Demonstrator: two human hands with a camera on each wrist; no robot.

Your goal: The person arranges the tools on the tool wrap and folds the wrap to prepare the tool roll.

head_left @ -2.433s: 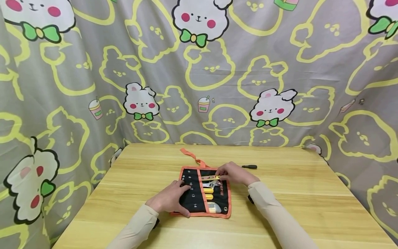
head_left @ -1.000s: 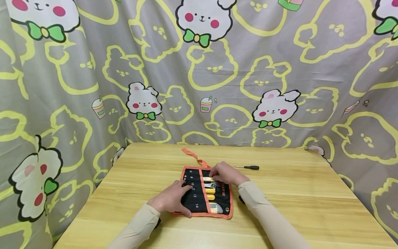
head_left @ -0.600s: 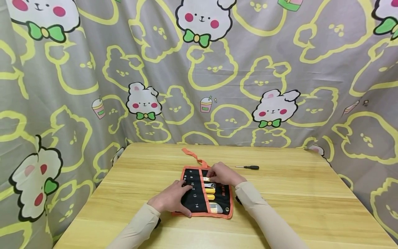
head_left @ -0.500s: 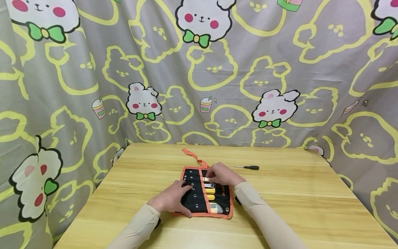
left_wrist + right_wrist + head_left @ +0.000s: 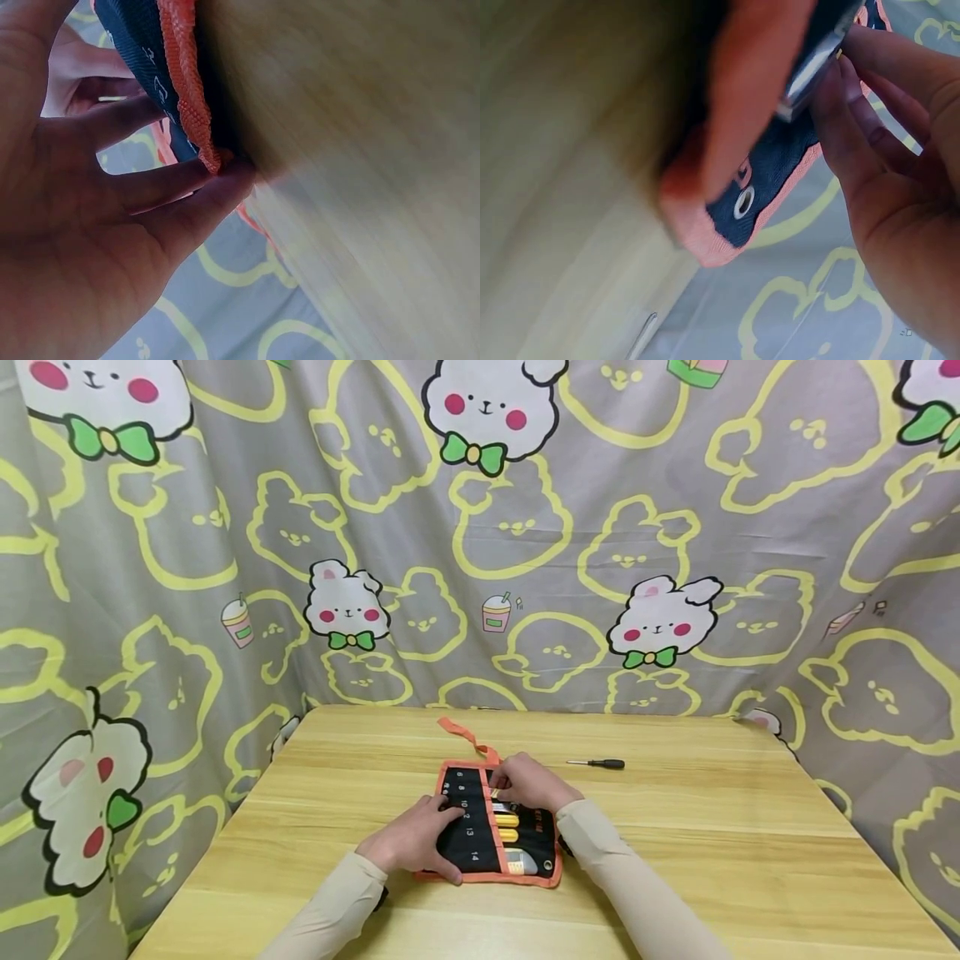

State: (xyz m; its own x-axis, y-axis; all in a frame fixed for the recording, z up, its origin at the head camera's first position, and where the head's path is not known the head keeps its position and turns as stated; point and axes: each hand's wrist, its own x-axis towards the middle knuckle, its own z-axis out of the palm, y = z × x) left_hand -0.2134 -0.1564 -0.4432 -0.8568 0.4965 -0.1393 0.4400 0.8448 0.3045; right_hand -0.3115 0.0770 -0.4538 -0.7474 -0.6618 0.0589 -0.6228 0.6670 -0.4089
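A black tool pouch (image 5: 480, 862) with orange trim and printed numbers lies spread on the table. My left hand (image 5: 412, 837) rests on its left part, fingers extended and thumb at the near edge; the left wrist view shows the fingertips against the cloth by the orange trim (image 5: 191, 97). Over the pouch's upper right, my right hand (image 5: 532, 782) pinches a slim yellow tool (image 5: 494, 793) at a pocket; most of that tool is hidden. A shiny metal tool (image 5: 810, 75) sits just beside these fingertips in the right wrist view.
Two yellow handles (image 5: 507, 820) and a grey-yellow tool (image 5: 520, 861) stick out of lower pockets. A screwdriver (image 5: 606, 764) with a black handle lies right of the pouch. An orange strap (image 5: 465, 735) trails behind it. A patterned curtain (image 5: 555, 568) surrounds the wooden table (image 5: 712, 827).
My right hand has moved left across the pouch, and the slim yellow tool has slid deeper into its pocket, showing less now. My left hand has stayed on the pouch.
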